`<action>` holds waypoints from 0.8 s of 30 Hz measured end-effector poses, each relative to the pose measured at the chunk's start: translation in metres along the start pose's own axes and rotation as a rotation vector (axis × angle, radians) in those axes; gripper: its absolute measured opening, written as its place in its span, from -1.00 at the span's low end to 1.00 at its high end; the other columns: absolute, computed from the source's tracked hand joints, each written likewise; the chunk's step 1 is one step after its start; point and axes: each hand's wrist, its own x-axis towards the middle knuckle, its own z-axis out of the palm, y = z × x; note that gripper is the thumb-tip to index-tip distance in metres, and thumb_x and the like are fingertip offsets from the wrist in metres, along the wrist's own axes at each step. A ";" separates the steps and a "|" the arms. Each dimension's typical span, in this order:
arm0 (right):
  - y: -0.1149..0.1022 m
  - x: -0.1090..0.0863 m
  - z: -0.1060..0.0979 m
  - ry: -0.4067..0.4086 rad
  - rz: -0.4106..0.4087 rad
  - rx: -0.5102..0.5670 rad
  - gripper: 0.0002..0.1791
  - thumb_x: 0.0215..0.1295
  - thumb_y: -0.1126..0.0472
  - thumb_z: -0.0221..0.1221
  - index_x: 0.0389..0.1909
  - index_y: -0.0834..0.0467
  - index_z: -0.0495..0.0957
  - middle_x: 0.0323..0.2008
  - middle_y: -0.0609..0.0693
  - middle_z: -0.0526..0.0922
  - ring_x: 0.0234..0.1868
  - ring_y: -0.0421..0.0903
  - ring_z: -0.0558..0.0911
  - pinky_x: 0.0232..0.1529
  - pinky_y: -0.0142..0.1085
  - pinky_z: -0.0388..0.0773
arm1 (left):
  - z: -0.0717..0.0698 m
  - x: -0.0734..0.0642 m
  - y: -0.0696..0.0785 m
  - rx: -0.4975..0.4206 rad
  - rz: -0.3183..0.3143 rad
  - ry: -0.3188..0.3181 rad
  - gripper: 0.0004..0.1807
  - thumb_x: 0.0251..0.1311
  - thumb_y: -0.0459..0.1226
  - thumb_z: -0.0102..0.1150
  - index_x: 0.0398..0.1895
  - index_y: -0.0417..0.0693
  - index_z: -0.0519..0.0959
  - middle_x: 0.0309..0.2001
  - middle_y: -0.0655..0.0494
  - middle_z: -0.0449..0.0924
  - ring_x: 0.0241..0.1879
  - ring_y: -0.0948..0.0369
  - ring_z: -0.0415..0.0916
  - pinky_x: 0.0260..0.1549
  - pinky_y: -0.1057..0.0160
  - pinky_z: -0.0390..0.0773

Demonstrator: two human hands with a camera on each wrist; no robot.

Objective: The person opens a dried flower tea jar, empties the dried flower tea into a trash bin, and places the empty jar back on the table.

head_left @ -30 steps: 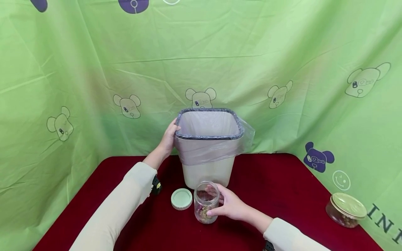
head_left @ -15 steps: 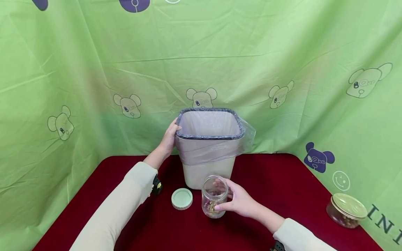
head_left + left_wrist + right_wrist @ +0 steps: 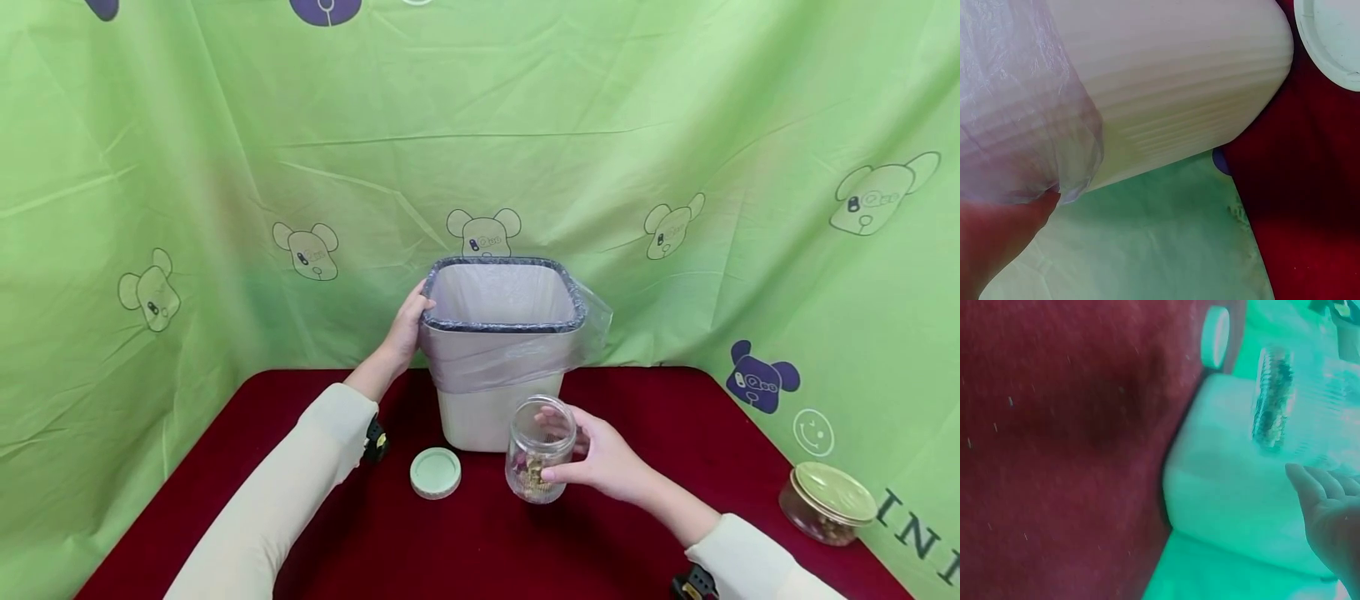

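My right hand (image 3: pixel 600 454) grips a clear glass jar (image 3: pixel 536 492) from its right side. The jar has no lid on and leans slightly, with dried yellowish and purple bits at its bottom. In the right wrist view the jar (image 3: pixel 1275 400) hangs above the table, in front of the bin. At the back, my left hand (image 3: pixel 407 327) holds the left rim of a whitish trash bin (image 3: pixel 487 417). A thin plastic liner (image 3: pixel 498 362) is folded over that rim. The left wrist view shows part of the left hand (image 3: pixel 997 240) against the liner.
A pale green jar lid (image 3: pixel 435 472) lies on the dark red tablecloth (image 3: pixel 450 558), left of the jar. Near the right table edge stands a lidded round container (image 3: pixel 825 504) with brown contents. A green printed curtain (image 3: pixel 450 142) encloses the table.
My right hand has lifted the jar and carried it rightward and toward the bin. The left hand stays on the bin's rim.
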 end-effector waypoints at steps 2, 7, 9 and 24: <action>-0.003 0.001 -0.007 0.014 -0.014 0.003 -0.19 -0.05 0.36 0.46 0.26 0.39 0.33 0.13 0.29 0.52 0.16 0.18 0.51 0.04 -0.34 0.50 | 0.000 0.000 0.000 0.001 -0.004 0.002 -0.18 0.08 -0.26 -0.18 0.52 -0.15 0.01 0.47 -0.11 0.07 0.39 0.00 0.06 0.33 0.04 0.05; -0.011 0.002 -0.026 0.044 -0.048 -0.003 -0.25 -0.03 0.42 0.42 0.24 0.43 0.34 0.11 0.34 0.52 0.11 -0.06 0.57 -0.02 -0.36 0.53 | 0.001 0.000 0.000 -0.005 -0.001 0.009 -0.18 0.08 -0.26 -0.18 0.52 -0.15 0.02 0.47 -0.11 0.07 0.39 0.02 0.06 0.33 0.06 0.05; -0.014 0.003 -0.033 0.055 -0.055 -0.004 -0.25 -0.02 0.45 0.41 0.23 0.44 0.34 0.10 0.38 0.51 0.07 -0.14 0.59 -0.04 -0.37 0.54 | 0.001 0.001 0.000 -0.009 0.002 0.012 -0.19 0.09 -0.27 -0.18 0.52 -0.15 0.04 0.46 -0.11 0.08 0.38 0.02 0.07 0.33 0.06 0.06; -0.041 0.001 -0.081 0.175 -0.055 -0.070 -0.31 0.06 0.50 0.33 0.24 0.47 0.31 0.03 -0.19 0.62 -0.06 -0.25 0.64 -0.12 -0.41 0.56 | 0.001 0.001 -0.001 -0.001 0.007 0.008 -0.20 0.11 -0.27 -0.20 0.52 -0.17 0.02 0.46 -0.14 0.07 0.39 0.00 0.06 0.33 0.06 0.05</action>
